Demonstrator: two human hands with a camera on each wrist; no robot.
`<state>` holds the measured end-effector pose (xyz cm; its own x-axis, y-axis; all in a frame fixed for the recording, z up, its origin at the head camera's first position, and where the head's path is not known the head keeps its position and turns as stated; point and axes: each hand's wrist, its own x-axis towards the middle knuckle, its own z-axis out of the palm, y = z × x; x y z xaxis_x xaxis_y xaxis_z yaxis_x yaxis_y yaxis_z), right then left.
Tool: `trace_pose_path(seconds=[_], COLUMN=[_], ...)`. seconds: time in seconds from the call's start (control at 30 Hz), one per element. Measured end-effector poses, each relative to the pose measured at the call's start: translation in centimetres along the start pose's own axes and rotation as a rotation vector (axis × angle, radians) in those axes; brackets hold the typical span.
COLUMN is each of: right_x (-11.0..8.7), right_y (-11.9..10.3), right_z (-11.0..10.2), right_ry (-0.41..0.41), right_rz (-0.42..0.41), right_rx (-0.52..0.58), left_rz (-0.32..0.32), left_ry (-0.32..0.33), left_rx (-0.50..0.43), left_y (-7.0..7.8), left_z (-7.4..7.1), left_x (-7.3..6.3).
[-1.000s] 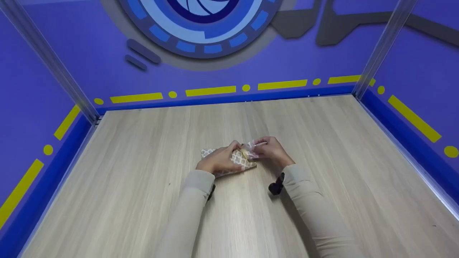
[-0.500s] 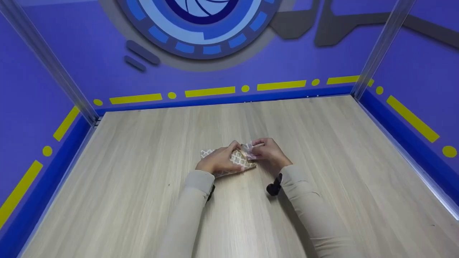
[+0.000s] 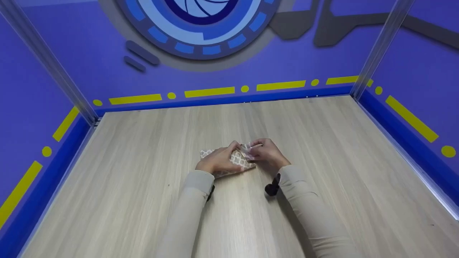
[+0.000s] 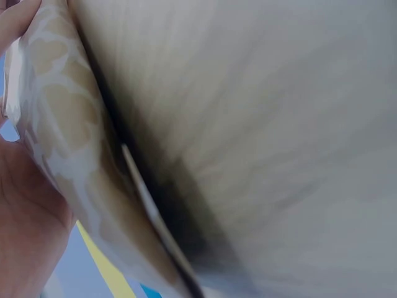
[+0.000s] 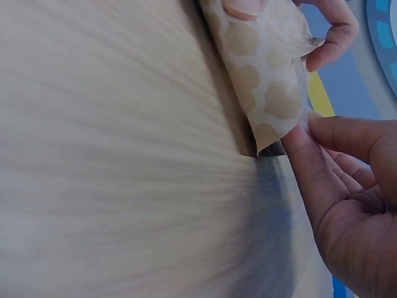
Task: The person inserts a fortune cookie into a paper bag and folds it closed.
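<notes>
A soft packet [image 3: 239,158], covered in a tan-and-white lattice pattern, lies on the table in the middle of the head view. My left hand [image 3: 219,160] grips it from the left, thumb on the near side and fingers over the far side. At its right end my right hand [image 3: 268,154] pinches the thin, wrinkled end material. In the right wrist view, the right thumb and forefinger meet at the packet's end, beside its jagged edge, while left fingertips [image 5: 338,37] hold farther up. The left wrist view shows the packet's patterned side [image 4: 68,118] close up. Its contents are hidden.
The pale wood-grain table [image 3: 143,161] spreads around both hands. Blue printed wall panels [image 3: 200,79] with yellow dashes stand at the back and both sides. Metal posts [image 3: 380,46] rise at the rear corners.
My right hand has shifted slightly left and down at the packet's end. The yellowish patch seen there a second ago is now covered. The left hand has stayed almost still.
</notes>
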<state>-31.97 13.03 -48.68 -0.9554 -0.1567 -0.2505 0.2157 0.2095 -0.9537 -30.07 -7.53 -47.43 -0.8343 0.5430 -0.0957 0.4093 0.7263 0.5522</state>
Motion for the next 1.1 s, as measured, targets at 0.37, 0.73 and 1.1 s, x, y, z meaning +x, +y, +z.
trace_pose_path(seconds=[0.37,0.73,1.1], right_x=[0.3,0.1,0.2], right_y=[0.3,0.1,0.0], right_z=[0.2,0.7,1.0], right_ry=[-0.029,-0.028,-0.03], right_rz=[-0.007,0.009,0.023], right_rx=[0.002,0.014,-0.012], left_rz=[-0.004,-0.003,0.011], left_ry=[-0.008,-0.015,-0.014], left_rx=[0.031,0.021,-0.003], left_y=[0.1,0.3,0.3], left_z=[-0.1,-0.4,-0.3], left_x=[0.0,-0.1,-0.1])
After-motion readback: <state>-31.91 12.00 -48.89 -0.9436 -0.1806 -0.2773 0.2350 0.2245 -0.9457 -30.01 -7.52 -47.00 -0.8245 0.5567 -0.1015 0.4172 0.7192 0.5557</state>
